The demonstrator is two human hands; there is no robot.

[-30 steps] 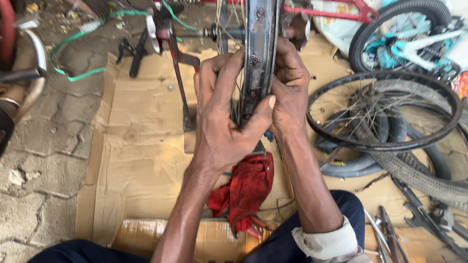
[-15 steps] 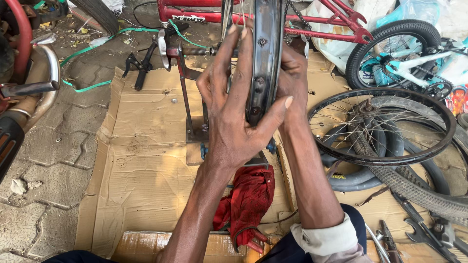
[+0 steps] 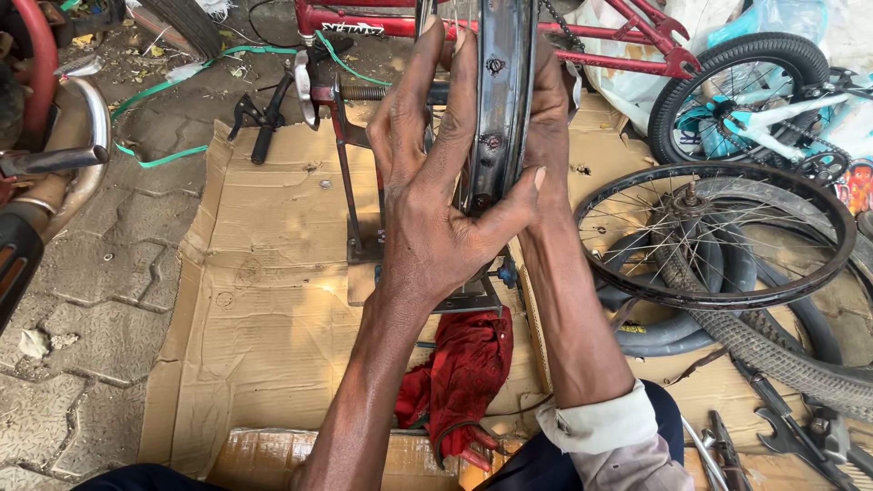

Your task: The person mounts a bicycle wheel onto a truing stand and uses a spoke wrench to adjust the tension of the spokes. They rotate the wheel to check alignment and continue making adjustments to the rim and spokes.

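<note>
I have both hands up on a bare metal wheel rim (image 3: 505,100) that stands upright and edge-on to me, mounted in a metal stand (image 3: 359,182) on flattened cardboard (image 3: 264,300) spread over the paved ground. My left hand (image 3: 436,200) reaches up from below with the forearm nearly straight, wrist bent slightly back. Its fingers (image 3: 427,73) stretch long and flat up the left side of the rim, and the thumb (image 3: 514,200) crosses under to press on the rim's inner face, so this grip is closed around the rim between fingers and thumb. My right hand (image 3: 550,118) comes up on the far side of the rim, the forearm rising from a rolled pale sleeve (image 3: 609,432); the fingers lie against the rim's right wall, mostly hidden behind the metal. It touches the rim, but I cannot tell how firmly that grip is closed.

A crumpled red cloth (image 3: 459,373) lies on the cardboard just below my wrists. To my right, a spoked wheel (image 3: 718,232) lies flat over loose tyres (image 3: 782,355). A red bicycle frame (image 3: 600,32) stretches across behind the rim, and a small bicycle with a black tyre (image 3: 727,77) stands further right.
</note>
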